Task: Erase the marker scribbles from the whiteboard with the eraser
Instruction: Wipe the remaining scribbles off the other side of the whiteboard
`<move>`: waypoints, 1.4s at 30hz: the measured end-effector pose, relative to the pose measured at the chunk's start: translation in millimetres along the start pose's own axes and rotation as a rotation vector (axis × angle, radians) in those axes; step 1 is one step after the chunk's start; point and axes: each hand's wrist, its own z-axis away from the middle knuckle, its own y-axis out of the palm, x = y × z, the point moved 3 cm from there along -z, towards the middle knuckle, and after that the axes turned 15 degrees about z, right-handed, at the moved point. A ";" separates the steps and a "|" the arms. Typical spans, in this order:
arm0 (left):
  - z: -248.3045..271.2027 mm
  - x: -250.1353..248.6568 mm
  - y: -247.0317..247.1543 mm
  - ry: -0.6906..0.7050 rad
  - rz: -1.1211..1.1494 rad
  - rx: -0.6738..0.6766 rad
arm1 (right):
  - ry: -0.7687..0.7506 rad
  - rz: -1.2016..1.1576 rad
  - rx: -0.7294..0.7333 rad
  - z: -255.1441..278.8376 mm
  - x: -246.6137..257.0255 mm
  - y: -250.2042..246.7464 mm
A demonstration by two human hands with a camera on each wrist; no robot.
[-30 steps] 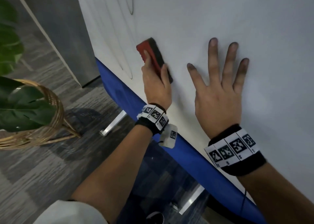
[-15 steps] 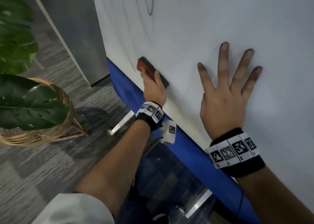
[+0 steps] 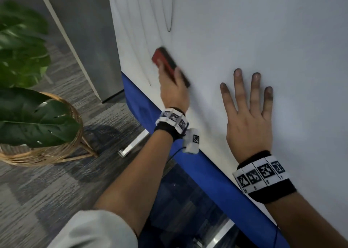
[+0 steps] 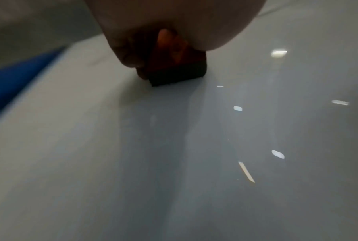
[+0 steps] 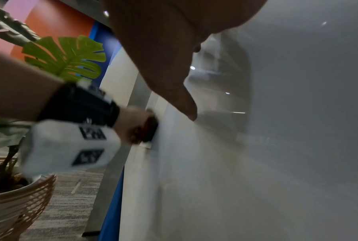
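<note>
The whiteboard [image 3: 244,31] stands upright with a blue lower edge [image 3: 211,170]. My left hand [image 3: 174,89] grips a red eraser with a black felt side [image 3: 165,63] and presses the felt against the board near its lower left. In the left wrist view the eraser [image 4: 174,65] touches the white surface under my palm. Thin dark marker lines [image 3: 169,21] loop above the eraser, and one stroke [image 3: 148,80] runs just left of it. My right hand [image 3: 248,106] lies flat on the board with fingers spread, to the right of the eraser.
A potted plant with big green leaves [image 3: 33,123] sits in a wicker basket [image 3: 56,153] on the grey carpet at the left. A grey panel [image 3: 88,40] stands behind the board's left edge. A metal foot [image 3: 133,144] of the board's stand sticks out on the floor.
My left hand slid the eraser down towards the blue edge, then back up the board. The right hand stayed flat on the board.
</note>
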 end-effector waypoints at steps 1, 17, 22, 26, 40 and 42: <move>9.3 -15.8 8.3 0.097 0.009 0.047 | -0.003 -0.006 0.001 0.4 1.0 0.1; -14.3 -72.9 7.3 -0.320 0.031 0.025 | -0.121 -0.075 -0.142 -19.4 -42.4 -32.6; -7.7 -224.7 36.0 0.198 0.012 0.209 | 0.061 -0.120 -0.323 -89.0 -89.2 -97.2; 7.0 -287.6 58.9 0.620 -0.049 0.323 | 0.143 -0.153 -0.401 -110.8 -103.5 -113.6; -26.3 -123.5 16.8 -0.244 0.013 0.041 | 0.016 -0.017 -0.152 -72.8 -90.8 -83.8; -33.0 -155.5 20.8 -0.196 -0.014 0.088 | 0.013 -0.025 -0.150 -73.6 -90.3 -84.1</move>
